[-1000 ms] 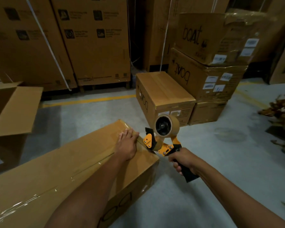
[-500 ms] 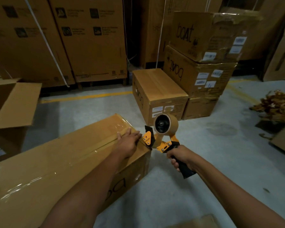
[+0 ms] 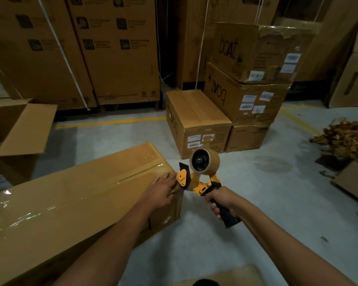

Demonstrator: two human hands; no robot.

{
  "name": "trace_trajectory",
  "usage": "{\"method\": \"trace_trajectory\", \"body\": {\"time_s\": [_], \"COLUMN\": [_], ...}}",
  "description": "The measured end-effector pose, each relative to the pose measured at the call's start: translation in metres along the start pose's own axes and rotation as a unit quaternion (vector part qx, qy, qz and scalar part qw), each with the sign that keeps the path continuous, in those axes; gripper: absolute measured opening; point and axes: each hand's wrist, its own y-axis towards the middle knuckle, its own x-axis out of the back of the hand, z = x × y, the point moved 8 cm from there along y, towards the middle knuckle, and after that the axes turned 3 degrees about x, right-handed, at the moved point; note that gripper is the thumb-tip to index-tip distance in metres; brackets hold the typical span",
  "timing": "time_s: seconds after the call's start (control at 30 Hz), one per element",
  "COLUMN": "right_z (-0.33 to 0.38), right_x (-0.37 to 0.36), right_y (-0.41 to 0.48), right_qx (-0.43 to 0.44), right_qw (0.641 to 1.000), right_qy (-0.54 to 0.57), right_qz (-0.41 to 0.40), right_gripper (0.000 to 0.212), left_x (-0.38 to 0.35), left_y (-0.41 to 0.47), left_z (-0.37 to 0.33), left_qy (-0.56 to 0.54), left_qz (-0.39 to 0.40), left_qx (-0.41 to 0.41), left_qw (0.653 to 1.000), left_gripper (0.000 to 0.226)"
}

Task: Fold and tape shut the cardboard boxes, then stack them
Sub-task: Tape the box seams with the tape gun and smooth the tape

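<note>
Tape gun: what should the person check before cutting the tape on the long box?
1. The right hand grips the tape gun by its handle: ok.
2. The left hand presses on the long box at its end edge: ok.
3. The tape strip covers the top seam: ok.
4. The blade touches the tape: cannot tell.
5. The tape is stuck down the end face: cannot tell, the hand hides it.

Two bare forearms (image 3: 116, 234), bare left grip (image 3: 163, 190), bare right grip (image 3: 221, 200) (dark rounded patch (image 3: 207, 282) at bottom edge, unclear).
</note>
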Motion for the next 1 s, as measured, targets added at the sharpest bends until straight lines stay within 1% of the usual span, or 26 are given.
{"method": "trace_trajectory", "body": {"time_s": [0.17,0.4,0.53,0.63,0.73,0.9,1.0], "right_z": [-0.014,-0.015,-0.012,-0.003,0.009,0.019,0.022], "right_x": [-0.001,0.017,0.012,0.012,0.01,0.011,0.009], "right_y": [-0.008,-0.017,-0.012,-0.01,-0.011,-0.014,-0.016], "right_qx": [-0.005,-0.045,-0.047,-0.034,-0.005,0.012,0.019], "right_qw": [1.0,0.995,0.991,0.987,0.979,0.969,0.961], "right_qy": [0.003,-0.087,-0.123,-0.154,-0.196,-0.237,-0.264], "right_qz": [0.002,0.003,0.0,-0.027,-0.053,-0.068,-0.074], "right_gripper": [0.018,0.02,0.018,0.01,0.008,0.002,0.004], "left_x": [0.002,0.001,-0.001,-0.002,-0.002,-0.001,0.001], "left_y": [-0.001,0.001,0.001,0.002,0.002,0.001,-0.001], "left_z": [-0.001,0.0,-0.002,-0.001,0.0,-0.004,-0.006], "left_qy": [-0.004,0.006,0.002,-0.004,-0.002,0.001,0.007], "left_qz": [-0.004,0.005,0.004,-0.003,-0.016,-0.012,-0.009], "left_qx": [0.01,0.02,0.021,0.023,0.02,0.02,0.018], "left_qw": [1.0,1.0,1.0,1.0,1.0,1.0,1.0], "left_gripper": [0.077,0.077,0.077,0.074,0.066,0.064,0.062]}}
